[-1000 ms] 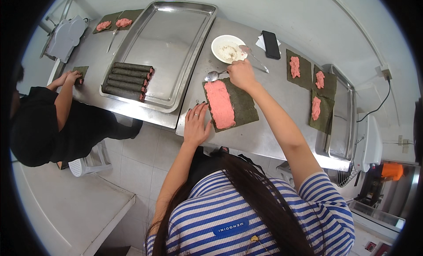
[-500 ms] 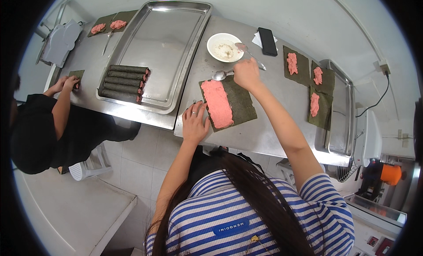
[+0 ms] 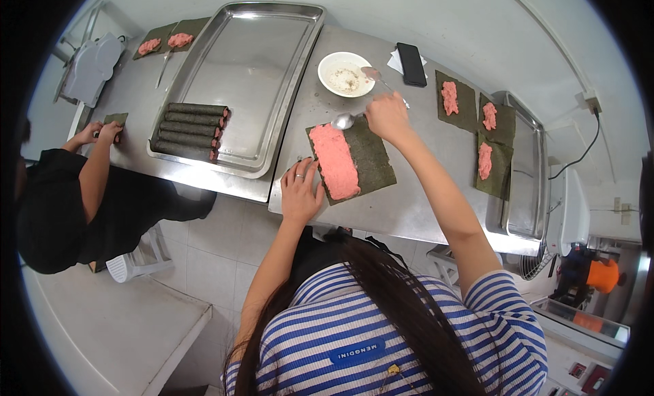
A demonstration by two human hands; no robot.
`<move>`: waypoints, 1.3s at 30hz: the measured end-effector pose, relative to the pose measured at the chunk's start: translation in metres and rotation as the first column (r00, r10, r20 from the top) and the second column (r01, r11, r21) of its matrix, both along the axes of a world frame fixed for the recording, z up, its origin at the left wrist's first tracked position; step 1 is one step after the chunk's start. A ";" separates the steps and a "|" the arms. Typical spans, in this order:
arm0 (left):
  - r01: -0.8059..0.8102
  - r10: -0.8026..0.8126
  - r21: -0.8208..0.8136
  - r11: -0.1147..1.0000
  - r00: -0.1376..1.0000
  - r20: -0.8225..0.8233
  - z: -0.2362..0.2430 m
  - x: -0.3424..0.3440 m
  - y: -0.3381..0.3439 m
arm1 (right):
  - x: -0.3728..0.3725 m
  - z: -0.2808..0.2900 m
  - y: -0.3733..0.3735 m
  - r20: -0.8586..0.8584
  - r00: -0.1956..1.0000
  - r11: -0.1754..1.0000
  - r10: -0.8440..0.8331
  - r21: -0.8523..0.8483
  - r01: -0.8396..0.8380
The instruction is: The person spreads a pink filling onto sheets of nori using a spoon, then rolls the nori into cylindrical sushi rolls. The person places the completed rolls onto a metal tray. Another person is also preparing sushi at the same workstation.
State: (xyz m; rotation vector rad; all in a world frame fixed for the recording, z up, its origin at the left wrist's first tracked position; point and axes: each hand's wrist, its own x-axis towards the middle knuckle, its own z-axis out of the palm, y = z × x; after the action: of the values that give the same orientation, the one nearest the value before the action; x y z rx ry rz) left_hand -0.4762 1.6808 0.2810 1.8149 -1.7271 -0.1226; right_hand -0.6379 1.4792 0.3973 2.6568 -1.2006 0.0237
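Note:
In front of me a dark green seaweed sheet (image 3: 376, 159) lies on the steel table. A band of pink paste (image 3: 335, 165) is spread flat over its left half. My right hand (image 3: 388, 116) is closed around the handle of a metal spoon (image 3: 343, 121), whose bowl is at the far right corner of the paste. My left hand (image 3: 301, 188) rests at the sheet's left edge, fingers apart and fingertips by the paste, holding nothing. Just beyond the sheet stands a white bowl (image 3: 328, 84) of cloudy liquid, with a second spoon (image 3: 385, 84) leaning over its rim.
A steel tray (image 3: 245, 89) on the left holds several seaweed rolls (image 3: 189, 131). At far left a co-worker's hands (image 3: 99, 133) work on another seaweed piece. A black phone (image 3: 411, 64) lies behind. More sheets with paste (image 3: 485, 161) lie at right by another tray (image 3: 528, 191).
The spoon in my right hand has moved slightly right, its bowl shifting from the paste's far edge to its far right corner. My left hand stays put.

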 end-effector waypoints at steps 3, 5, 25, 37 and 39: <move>-0.005 0.005 0.011 1.000 1.000 0.000 -0.002 0.001 0.000 | -0.017 -0.002 0.012 0.066 0.985 0.978 0.159 0.125 -0.166; -0.004 0.004 0.027 1.000 1.000 0.004 -0.003 0.001 0.000 | -0.027 -0.010 0.012 0.129 0.966 0.955 0.225 0.169 -0.245; 0.002 -0.002 0.003 1.000 1.000 0.000 -0.001 0.001 -0.001 | -0.016 -0.032 -0.019 0.067 0.998 0.999 0.022 0.038 -0.024; 0.001 -0.001 -0.004 1.000 1.000 -0.016 -0.001 0.002 0.001 | 0.005 -0.032 0.015 0.114 0.994 0.999 0.003 0.033 -0.007; 0.006 -0.006 -0.003 1.000 1.000 -0.016 -0.001 0.001 0.000 | 0.011 -0.038 0.016 0.141 0.988 0.997 0.056 0.040 -0.062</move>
State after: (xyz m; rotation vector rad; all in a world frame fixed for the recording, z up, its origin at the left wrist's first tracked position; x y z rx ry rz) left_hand -0.4750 1.6813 0.2800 1.8025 -1.7207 -0.1360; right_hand -0.6265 1.4954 0.3591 2.7688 -1.1758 0.1985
